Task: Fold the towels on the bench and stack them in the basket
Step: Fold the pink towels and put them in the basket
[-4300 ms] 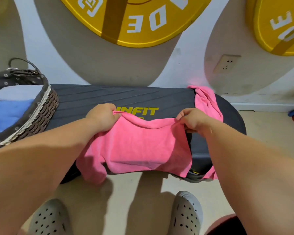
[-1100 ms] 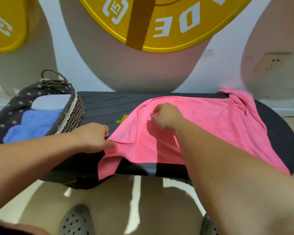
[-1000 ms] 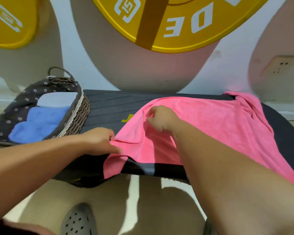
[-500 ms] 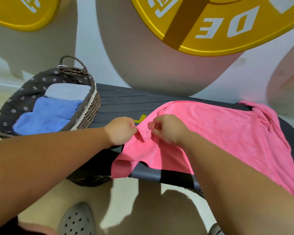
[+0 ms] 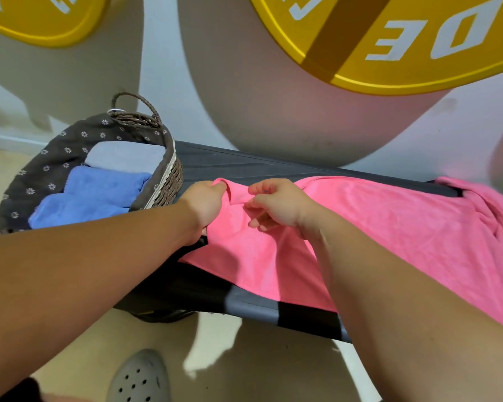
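A pink towel (image 5: 389, 221) lies spread over the dark bench (image 5: 273, 166), its right end bunched and its near edge hanging off. My left hand (image 5: 205, 203) pinches the towel's left edge and lifts it a little off the bench. My right hand (image 5: 276, 203) is just to the right, fingers curled over the same edge; whether it holds the cloth I cannot tell. A woven basket (image 5: 169, 181) with a dark flowered liner stands at the bench's left end. It holds a folded blue towel (image 5: 93, 192) and a folded grey towel (image 5: 125, 155).
The bench stands against a wall with large yellow weight-plate graphics (image 5: 404, 53). Below the bench's near edge is a beige floor, and my grey clog (image 5: 140, 378) shows at the bottom.
The towel was opened out flat along the bench. Both hands came together at its left edge and moved toward the basket; the view shifted left.
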